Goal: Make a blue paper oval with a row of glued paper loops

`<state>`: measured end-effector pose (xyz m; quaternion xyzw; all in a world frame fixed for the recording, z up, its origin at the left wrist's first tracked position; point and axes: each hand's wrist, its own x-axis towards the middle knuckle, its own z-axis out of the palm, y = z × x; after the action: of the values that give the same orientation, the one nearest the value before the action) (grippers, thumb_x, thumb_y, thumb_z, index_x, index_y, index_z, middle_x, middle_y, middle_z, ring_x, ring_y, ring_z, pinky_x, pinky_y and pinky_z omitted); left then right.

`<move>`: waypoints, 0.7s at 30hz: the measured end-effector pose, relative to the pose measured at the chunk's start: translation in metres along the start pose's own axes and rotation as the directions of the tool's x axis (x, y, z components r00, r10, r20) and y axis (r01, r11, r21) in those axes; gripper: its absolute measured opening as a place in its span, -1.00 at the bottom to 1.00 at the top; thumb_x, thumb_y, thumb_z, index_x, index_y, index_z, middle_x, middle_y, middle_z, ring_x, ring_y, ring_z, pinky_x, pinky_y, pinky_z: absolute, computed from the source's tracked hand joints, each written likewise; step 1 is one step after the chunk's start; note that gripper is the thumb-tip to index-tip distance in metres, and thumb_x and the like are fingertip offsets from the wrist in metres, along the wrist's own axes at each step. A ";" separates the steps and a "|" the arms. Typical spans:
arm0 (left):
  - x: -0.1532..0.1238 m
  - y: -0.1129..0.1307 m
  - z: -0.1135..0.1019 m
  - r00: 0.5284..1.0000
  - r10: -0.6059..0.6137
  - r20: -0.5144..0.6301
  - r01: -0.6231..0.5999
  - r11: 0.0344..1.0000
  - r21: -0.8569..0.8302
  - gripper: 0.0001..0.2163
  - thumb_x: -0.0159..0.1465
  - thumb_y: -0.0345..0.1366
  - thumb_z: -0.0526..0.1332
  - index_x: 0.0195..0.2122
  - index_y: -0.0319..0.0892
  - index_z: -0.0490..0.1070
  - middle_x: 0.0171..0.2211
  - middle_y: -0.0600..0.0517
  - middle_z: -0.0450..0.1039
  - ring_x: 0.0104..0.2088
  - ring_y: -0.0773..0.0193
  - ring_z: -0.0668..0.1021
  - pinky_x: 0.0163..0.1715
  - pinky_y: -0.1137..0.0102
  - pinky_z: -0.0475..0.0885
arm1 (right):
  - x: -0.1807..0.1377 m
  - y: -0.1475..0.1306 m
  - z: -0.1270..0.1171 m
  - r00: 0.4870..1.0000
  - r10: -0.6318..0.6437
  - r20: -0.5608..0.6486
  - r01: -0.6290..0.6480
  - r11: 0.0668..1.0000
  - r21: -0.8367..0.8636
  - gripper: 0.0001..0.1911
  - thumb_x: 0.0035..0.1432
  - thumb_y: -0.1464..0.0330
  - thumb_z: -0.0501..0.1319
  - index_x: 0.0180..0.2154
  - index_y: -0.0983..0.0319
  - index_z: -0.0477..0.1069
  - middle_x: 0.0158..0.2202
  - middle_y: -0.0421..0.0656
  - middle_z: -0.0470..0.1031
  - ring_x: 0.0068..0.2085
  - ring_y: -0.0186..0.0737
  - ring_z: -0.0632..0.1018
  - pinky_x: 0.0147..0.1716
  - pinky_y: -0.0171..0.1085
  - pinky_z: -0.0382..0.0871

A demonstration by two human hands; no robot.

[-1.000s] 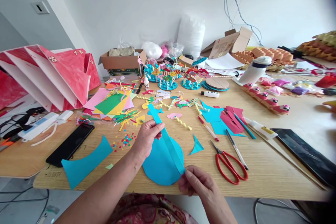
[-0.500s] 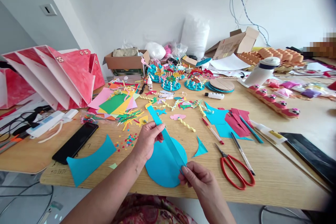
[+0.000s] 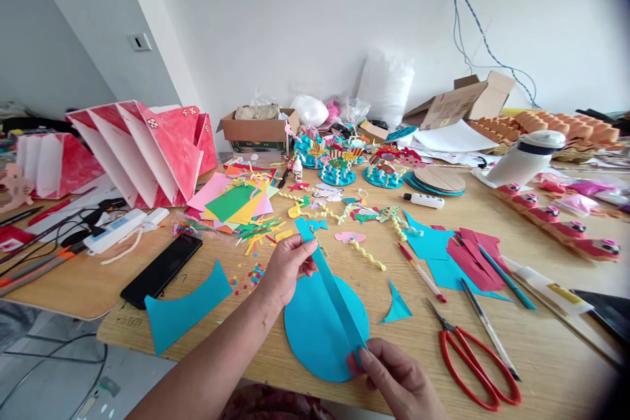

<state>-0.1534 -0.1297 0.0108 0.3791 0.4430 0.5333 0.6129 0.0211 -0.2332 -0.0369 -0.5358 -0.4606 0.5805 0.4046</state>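
Note:
A long blue paper strip [image 3: 335, 292] slants between my two hands, above a blue paper circle [image 3: 315, 335] on the table. My left hand [image 3: 291, 266] pinches the strip near its far end, thumb on top. At the near end, my right hand [image 3: 394, 371] grips it between thumb and fingers, beside the circle's lower right edge. A curved blue offcut [image 3: 189, 308] lies left of my left forearm, and a small blue triangular scrap [image 3: 396, 304] lies right of the circle. Red-handled scissors [image 3: 475, 361] rest to the right of my right hand, blades partly apart.
Pens [image 3: 489, 328], red paper [image 3: 475, 259] and a glue stick [image 3: 424, 200] lie to the right. A black phone [image 3: 161, 269] and coloured paper sheets [image 3: 229, 203] are at left. Decorated blue discs [image 3: 337, 172] stand at the back, near a white bottle [image 3: 529, 157].
The camera view has shifted, so the whole table appears lower and further right. Both hands still hold the blue strip over the circle, with little change in their grip.

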 end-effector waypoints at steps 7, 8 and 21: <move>-0.013 -0.004 0.015 0.999 -0.003 0.052 0.002 1.000 0.020 -0.69 -0.04 -0.13 0.32 -0.61 -0.21 0.24 -0.70 0.18 0.21 -0.67 0.46 0.34 -0.67 0.55 0.20 | 0.022 -0.036 0.002 0.995 -0.081 -0.065 0.070 0.985 -0.155 -0.61 -0.10 0.00 0.20 -0.49 0.22 0.44 -0.58 -0.21 0.31 -0.49 -0.25 0.29 -0.52 -0.32 0.13; -0.014 -0.004 0.016 0.998 -0.002 0.064 0.001 1.000 0.027 -0.70 -0.04 -0.14 0.32 -0.61 -0.21 0.25 -0.70 0.17 0.22 -0.67 0.45 0.34 -0.67 0.54 0.21 | 0.027 -0.039 0.005 0.994 -0.094 -0.056 0.084 0.985 -0.148 -0.60 -0.12 0.00 0.20 -0.55 0.22 0.39 -0.62 -0.24 0.24 -0.52 -0.29 0.24 -0.54 -0.33 0.09; 0.006 0.012 -0.007 0.995 0.090 -0.052 -0.089 0.996 0.019 -0.74 -0.03 -0.18 0.31 -0.62 -0.23 0.29 -0.69 0.13 0.30 -0.66 0.46 0.33 -0.65 0.55 0.19 | 0.004 0.011 -0.010 0.998 -0.063 0.011 0.064 0.968 -0.244 -0.57 0.00 0.02 0.12 -0.64 0.22 0.29 -0.64 -0.24 0.24 -0.52 -0.30 0.26 -0.52 -0.34 0.13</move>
<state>-0.1633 -0.1220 0.0188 0.3894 0.4457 0.5664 0.5734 0.0307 -0.2312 -0.0488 -0.5658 -0.5459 0.5071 0.3533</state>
